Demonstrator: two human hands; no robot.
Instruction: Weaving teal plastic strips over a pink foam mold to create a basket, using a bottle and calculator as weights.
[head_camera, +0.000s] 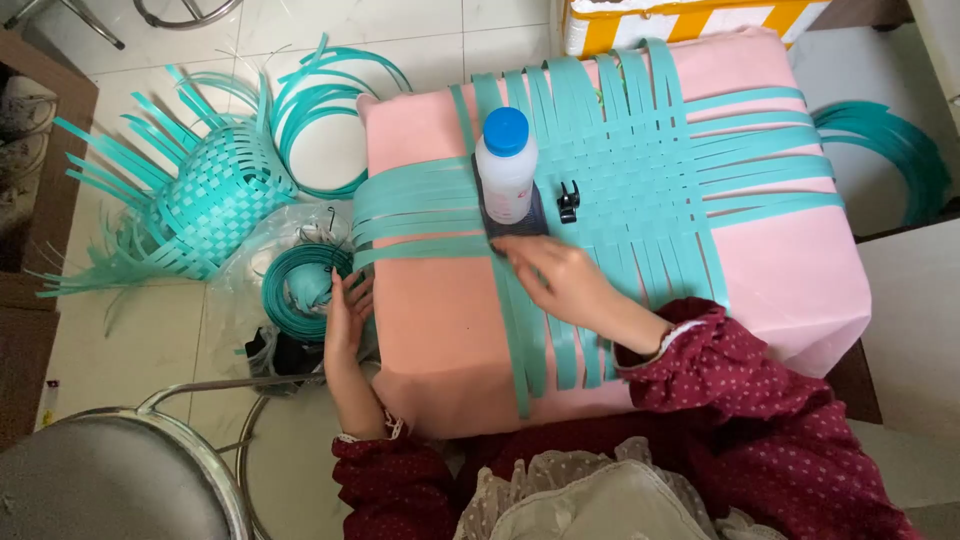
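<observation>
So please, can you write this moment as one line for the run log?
left hand: open, touching teal strip coil | right hand: on woven teal strips, fingertips near white bottle | surface: pink table

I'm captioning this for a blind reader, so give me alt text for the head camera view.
A person's right hand presses on flat teal plastic strips woven into a mat across a pink cloth-covered box. The left hand reaches to a coiled roll of teal strip on the floor. A white bottle with a blue cap stands on the mat.
</observation>
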